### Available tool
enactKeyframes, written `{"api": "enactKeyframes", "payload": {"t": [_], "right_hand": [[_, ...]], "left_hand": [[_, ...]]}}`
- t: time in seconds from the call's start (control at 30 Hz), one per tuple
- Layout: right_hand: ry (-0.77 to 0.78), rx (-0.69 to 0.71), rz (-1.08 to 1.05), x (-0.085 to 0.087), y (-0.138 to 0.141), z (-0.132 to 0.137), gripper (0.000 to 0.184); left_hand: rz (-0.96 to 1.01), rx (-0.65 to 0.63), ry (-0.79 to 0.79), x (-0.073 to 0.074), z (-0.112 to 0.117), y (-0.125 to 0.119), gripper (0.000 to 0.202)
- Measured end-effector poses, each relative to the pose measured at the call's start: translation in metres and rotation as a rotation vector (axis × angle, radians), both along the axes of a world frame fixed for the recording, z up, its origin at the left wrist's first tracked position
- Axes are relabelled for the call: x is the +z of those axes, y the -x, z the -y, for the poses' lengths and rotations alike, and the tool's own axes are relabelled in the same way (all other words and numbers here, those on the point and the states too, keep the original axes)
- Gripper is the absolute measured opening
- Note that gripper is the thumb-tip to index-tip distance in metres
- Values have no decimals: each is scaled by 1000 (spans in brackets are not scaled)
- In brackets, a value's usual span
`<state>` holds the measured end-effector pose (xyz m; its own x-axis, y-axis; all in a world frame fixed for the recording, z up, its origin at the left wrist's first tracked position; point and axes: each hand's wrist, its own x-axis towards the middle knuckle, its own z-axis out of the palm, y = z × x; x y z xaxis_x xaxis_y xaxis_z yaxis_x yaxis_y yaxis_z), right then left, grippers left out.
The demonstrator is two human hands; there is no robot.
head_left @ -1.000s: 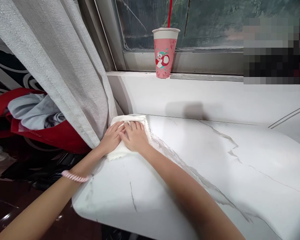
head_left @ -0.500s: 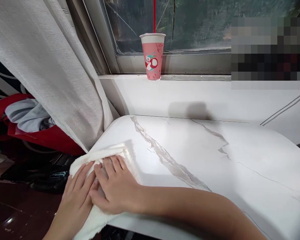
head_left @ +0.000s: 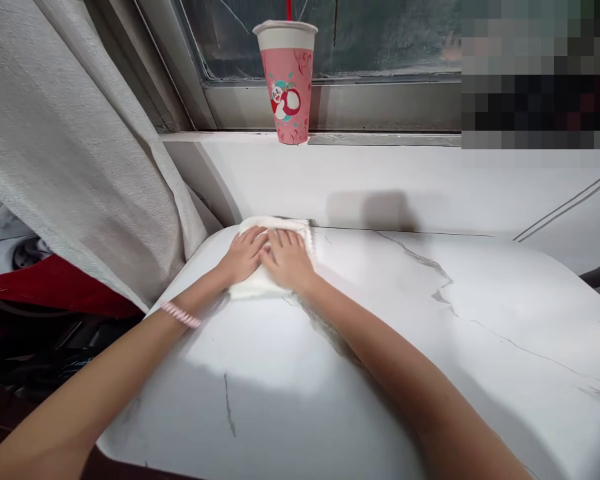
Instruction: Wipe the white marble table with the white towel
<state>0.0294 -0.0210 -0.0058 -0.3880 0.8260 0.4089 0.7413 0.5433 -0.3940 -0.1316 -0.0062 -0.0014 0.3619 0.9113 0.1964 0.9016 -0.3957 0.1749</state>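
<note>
A white cloth (head_left: 260, 288) lies spread at the far left edge of a white marble-patterned table (head_left: 380, 320). Flat on its left part rests my left hand (head_left: 245, 255), fingers stretched out; a pink and white band (head_left: 180, 315) circles that wrist. My right hand (head_left: 289, 260) presses on the cloth's right part with its fingers extended, its thumb side touching or nearly touching the left hand. Both arms reach forward over the tabletop. The cloth's far edge comes up to the wall side.
On the window sill stands a pink paper cup (head_left: 289, 93) with a red straw. A pale curtain (head_left: 100, 153) hangs along the left side of the table. Behind it, low on the left, is a red container (head_left: 70, 287) with grey fabric. The upper right is pixelated.
Both hands and the cloth have moved from the table's near left edge forward to its far left edge. The view has shifted, and the cup appears larger and higher.
</note>
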Motion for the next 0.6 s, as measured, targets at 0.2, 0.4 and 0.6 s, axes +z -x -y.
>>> {"api": "enactKeyframes", "payload": {"t": [0.2, 0.4, 0.6], "right_hand": [[13, -204, -23, -3, -35, -32, 51], [-27, -166, 37, -5, -45, -12, 54], [-68, 19, 27, -8, -43, 56, 60]], "left_hand": [[47, -125, 3, 1, -60, -49, 44], [40, -36, 32, 3, -26, -60, 45], [21, 60, 6, -1, 65, -45, 47]]}}
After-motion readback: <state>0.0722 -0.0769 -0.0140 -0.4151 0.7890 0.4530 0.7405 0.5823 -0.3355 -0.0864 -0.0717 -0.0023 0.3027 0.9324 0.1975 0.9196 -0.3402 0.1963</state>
